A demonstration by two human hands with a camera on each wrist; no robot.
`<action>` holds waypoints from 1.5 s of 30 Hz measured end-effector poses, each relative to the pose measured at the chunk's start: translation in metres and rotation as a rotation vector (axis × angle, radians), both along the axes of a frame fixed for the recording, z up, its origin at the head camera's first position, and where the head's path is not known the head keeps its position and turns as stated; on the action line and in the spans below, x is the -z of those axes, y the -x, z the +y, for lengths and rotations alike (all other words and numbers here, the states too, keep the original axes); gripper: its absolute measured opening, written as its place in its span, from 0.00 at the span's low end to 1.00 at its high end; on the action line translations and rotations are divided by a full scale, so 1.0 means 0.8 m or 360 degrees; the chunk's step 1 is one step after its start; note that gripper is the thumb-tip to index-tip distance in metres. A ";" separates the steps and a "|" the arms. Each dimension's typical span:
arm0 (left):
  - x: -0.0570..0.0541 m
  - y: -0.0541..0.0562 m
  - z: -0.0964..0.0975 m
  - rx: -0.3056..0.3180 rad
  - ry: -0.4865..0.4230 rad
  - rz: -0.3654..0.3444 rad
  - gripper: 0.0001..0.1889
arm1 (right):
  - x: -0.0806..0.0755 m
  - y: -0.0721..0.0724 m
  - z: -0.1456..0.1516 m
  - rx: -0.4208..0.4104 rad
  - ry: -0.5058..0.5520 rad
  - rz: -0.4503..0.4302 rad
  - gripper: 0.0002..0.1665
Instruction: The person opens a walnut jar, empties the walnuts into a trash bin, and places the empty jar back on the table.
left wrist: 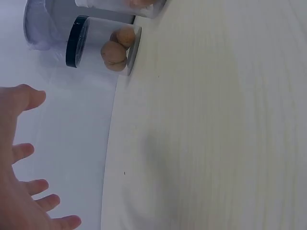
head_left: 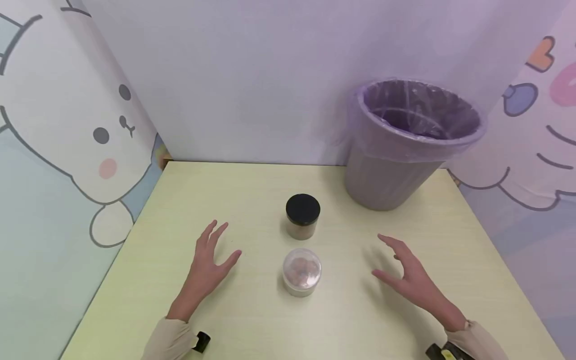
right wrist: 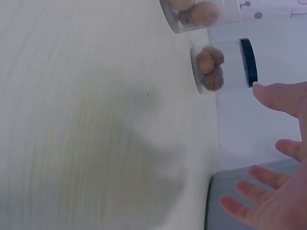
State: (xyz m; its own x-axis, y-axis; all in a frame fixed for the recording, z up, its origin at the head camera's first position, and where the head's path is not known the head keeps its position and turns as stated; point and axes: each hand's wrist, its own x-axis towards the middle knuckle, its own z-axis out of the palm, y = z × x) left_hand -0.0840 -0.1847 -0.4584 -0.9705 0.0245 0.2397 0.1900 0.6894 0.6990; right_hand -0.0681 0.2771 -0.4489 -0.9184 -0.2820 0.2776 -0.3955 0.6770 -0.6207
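Two clear jars stand upright in the middle of the table, one behind the other. The rear jar (head_left: 302, 220) wears a black lid (right wrist: 248, 62); several brown, walnut-like balls (left wrist: 114, 53) lie at its bottom. The front jar (head_left: 302, 272) has a clear top, with similar brown balls (right wrist: 204, 13) inside. To the left of the jars hovers my left hand (head_left: 207, 272), fingers spread and holding nothing. My right hand (head_left: 411, 280) hovers to their right, thumb and fingers apart, also holding nothing. Both hands are apart from the jars and cast shadows on the table.
A grey bin (head_left: 382, 175) lined with a purple-tinted plastic bag (head_left: 418, 145) stands at the table's back right corner. The pale wooden table (head_left: 234, 195) meets a plain wall (head_left: 234, 90) behind. Cartoon-printed panels (head_left: 67, 125) flank it on both sides.
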 end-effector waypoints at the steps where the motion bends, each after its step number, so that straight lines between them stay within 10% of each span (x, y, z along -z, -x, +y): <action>1: 0.000 0.000 0.000 0.0014 -0.0031 -0.0016 0.37 | -0.001 0.000 -0.002 -0.0010 0.0021 -0.0007 0.47; 15: -0.002 0.009 0.011 0.0096 -0.0412 -0.0028 0.33 | -0.004 0.005 -0.026 -0.0164 0.0212 -0.0153 0.45; 26: -0.051 0.000 0.029 0.0151 -0.0581 -0.0148 0.30 | -0.031 0.004 -0.067 -0.0306 0.0326 -0.0185 0.42; 45: -0.001 0.016 0.026 0.0335 -0.0807 -0.0145 0.28 | 0.019 0.025 -0.094 -0.0495 0.0437 -0.0297 0.47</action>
